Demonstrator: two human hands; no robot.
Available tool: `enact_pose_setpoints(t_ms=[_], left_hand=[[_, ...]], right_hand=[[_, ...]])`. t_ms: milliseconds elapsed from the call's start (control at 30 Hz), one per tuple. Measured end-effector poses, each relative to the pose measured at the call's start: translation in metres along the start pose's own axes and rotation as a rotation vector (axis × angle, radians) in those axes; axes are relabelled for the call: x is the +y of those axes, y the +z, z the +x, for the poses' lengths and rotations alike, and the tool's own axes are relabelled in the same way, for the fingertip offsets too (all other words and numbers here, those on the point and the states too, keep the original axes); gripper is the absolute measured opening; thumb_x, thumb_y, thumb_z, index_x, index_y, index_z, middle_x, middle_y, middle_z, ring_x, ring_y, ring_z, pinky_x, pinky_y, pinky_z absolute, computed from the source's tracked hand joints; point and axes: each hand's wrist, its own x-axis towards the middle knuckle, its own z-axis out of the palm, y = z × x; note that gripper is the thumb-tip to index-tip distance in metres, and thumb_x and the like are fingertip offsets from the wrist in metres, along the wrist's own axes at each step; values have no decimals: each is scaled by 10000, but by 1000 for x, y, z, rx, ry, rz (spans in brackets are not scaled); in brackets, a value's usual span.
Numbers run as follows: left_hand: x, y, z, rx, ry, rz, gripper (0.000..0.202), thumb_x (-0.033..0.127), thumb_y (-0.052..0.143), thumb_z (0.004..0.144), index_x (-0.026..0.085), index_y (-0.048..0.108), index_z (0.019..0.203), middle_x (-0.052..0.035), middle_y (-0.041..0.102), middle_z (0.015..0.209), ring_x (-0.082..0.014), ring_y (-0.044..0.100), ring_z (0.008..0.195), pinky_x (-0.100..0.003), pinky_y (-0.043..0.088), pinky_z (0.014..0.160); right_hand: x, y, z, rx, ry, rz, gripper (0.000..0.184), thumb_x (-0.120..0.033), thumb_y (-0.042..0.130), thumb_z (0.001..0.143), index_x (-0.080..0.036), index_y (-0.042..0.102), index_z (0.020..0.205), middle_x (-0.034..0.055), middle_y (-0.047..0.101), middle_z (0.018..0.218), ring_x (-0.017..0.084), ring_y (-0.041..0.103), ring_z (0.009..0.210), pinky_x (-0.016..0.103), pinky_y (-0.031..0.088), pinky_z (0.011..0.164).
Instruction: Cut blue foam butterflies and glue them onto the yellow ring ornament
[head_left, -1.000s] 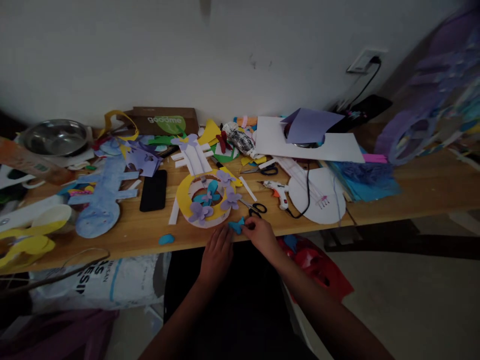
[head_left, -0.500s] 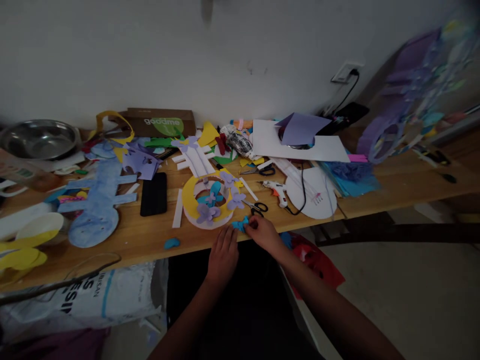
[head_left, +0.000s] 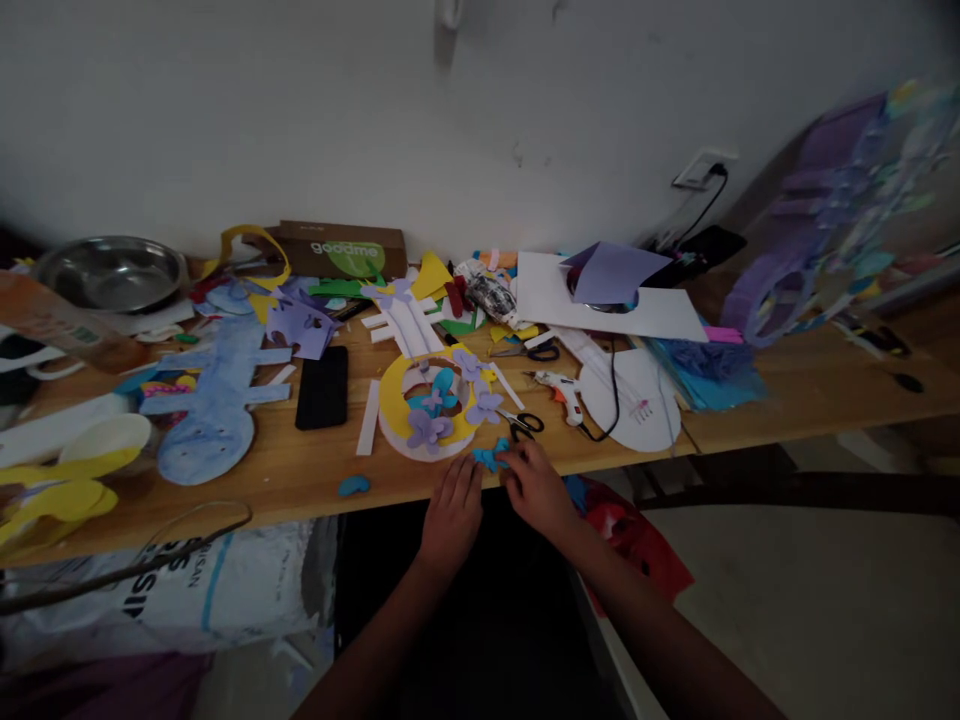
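My right hand point(head_left: 536, 487) pinches a small blue paper cutout point(head_left: 489, 457) at the front edge of the wooden table point(head_left: 795, 395). My left hand point(head_left: 452, 510) rests beside it with fingers laid together toward the same cutout; what it touches is too small to tell. Just beyond sits a yellow and white paper ring point(head_left: 433, 405) with purple and blue paper flowers on it. Black-handled scissors point(head_left: 523, 424) lie right of the ring. Another blue scrap point(head_left: 353, 486) lies to the left near the edge.
A black phone point(head_left: 322, 386), a blue paper figure point(head_left: 214, 410), a glue gun point(head_left: 559, 388) with cord, white sheets point(head_left: 600, 295), a metal bowl point(head_left: 109, 270) and a cardboard box point(head_left: 349, 248) crowd the table. A red bag point(head_left: 637, 535) lies on the floor under the edge.
The view has shifted slightly; both hands stay at the blue cutout and have drawn a little closer together on it.
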Motion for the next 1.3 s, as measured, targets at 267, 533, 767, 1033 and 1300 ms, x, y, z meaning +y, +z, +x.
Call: enact_pose_setpoints(t_ms=[267, 533, 767, 1033, 1300], left_hand=[[0, -1, 0, -29, -28, -63, 456, 101, 488, 945, 100, 571, 1394, -156, 574, 1463, -287, 511, 1378, -449, 421, 1143], [1, -11, 0, -82, -120, -304, 430, 139, 506, 951, 125, 593, 1372, -148, 588, 1450, -318, 490, 1395, -513, 425, 1141], [7, -33, 2, -42, -405, -602, 430, 245, 545, 935, 192, 595, 1359, -130, 593, 1448, -274, 529, 1366, -483, 441, 1129], [10, -89, -3, -17, -848, -888, 311, 446, 590, 893, 171, 725, 944, -86, 787, 889, -235, 751, 797, -327, 599, 723], [-20, -119, -31, 34, -1075, -874, 450, 591, 661, 744, 191, 745, 934, -81, 782, 897, -286, 729, 860, -386, 575, 811]], right_hand=[[-1, -5, 4, 36, 46, 97, 300, -137, 528, 856, -217, 693, 1094, 118, 582, 1093, 281, 575, 1080, 462, 497, 990], [13, 2, 26, 150, 381, 319, 341, -450, 591, 869, -161, 637, 1044, 94, 717, 865, 231, 693, 737, 371, 576, 702], [-4, -19, 29, 104, 356, 484, 274, -457, 582, 841, -199, 673, 860, 56, 726, 813, 210, 679, 743, 337, 538, 717], [-46, -38, -6, -20, 336, 531, 360, -577, 584, 875, -233, 689, 905, 30, 728, 835, 206, 688, 761, 300, 562, 708], [79, -87, 79, 183, 725, 192, 262, -349, 726, 713, -143, 648, 854, 228, 713, 956, 389, 650, 1055, 486, 489, 892]])
